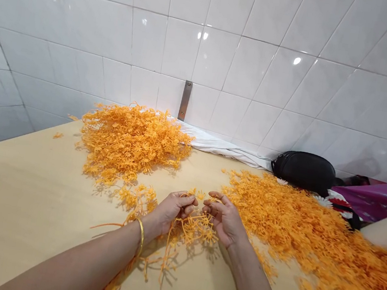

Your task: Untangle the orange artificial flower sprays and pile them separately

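Note:
My left hand (173, 210), with a gold bangle at the wrist, pinches a thin orange plastic flower stem (197, 228) between thumb and fingers. Its branching sprays hang below and between both hands. Facing it, my right hand (224, 219) has its fingers curled together around a small orange floret (213, 199) near the fingertips; part of this grip is hidden. Another floret (200, 195) shows between the two hands. More orange sprays lie under my left forearm and along its far side.
On the wooden table (7, 195), a bushy heap of orange sprays (132, 140) stands back left. Loose orange florets (304, 229) spread widely on the right. A black pouch (304, 171), white cloth (215, 143) and purple fabric (378, 197) lie near the tiled wall (249, 66).

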The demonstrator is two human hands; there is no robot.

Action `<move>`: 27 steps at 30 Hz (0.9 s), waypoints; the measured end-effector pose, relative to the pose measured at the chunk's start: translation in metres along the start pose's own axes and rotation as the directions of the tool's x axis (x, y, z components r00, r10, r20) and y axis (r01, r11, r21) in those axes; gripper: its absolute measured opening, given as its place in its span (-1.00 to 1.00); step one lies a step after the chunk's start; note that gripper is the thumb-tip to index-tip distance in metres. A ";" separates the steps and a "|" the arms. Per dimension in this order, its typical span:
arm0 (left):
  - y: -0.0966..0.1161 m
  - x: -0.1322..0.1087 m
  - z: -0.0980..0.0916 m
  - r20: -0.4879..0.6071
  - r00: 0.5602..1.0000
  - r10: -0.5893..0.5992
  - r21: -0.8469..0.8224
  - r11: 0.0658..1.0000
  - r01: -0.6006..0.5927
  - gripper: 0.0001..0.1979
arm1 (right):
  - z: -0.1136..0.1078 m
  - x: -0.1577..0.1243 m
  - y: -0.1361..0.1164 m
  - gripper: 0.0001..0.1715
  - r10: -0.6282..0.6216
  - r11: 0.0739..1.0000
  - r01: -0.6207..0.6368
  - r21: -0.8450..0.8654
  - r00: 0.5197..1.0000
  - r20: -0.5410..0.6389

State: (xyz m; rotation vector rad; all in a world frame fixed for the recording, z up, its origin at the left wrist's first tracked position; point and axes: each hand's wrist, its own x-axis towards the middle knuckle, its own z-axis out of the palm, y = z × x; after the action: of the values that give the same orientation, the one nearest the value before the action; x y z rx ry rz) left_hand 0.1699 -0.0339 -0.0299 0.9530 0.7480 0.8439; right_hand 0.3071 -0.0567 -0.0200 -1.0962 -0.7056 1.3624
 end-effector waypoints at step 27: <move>0.000 -0.003 0.012 0.097 0.990 0.100 -0.021 0.995 -0.098 -0.76 | 0.023 0.008 0.019 -0.73 -0.392 0.918 0.356 -0.175 0.885 -0.252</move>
State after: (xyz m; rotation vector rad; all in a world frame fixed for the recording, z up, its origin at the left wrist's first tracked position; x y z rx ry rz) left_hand 0.1790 -0.0410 -0.0250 1.0165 0.6130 0.8820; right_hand 0.2800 -0.0468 -0.0301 -1.1531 -0.7510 0.8194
